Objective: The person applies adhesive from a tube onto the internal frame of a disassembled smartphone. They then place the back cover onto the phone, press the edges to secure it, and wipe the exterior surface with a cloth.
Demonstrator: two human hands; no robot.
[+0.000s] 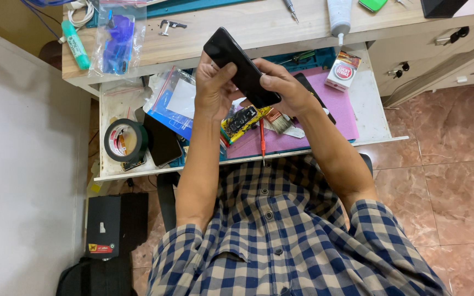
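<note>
Fingers of both hands pinch a black smartphone (241, 67), held tilted in the air above the pull-out tray (370, 112). Left hand (214, 87) wraps its lower left edge, thumb on the face. Right hand (284, 87) clamps the lower right end, thumb on top. Beneath the hands, on the tray's pink mat (340, 109): a small brush (278, 120), a red-handled screwdriver (261, 140), a yellow-and-black part (243, 121). Black tape roll (124, 140) sits at the tray's left, well apart. Red-and-white carton (343, 70) near the right corner. Green marker (75, 45) on the desk top.
</note>
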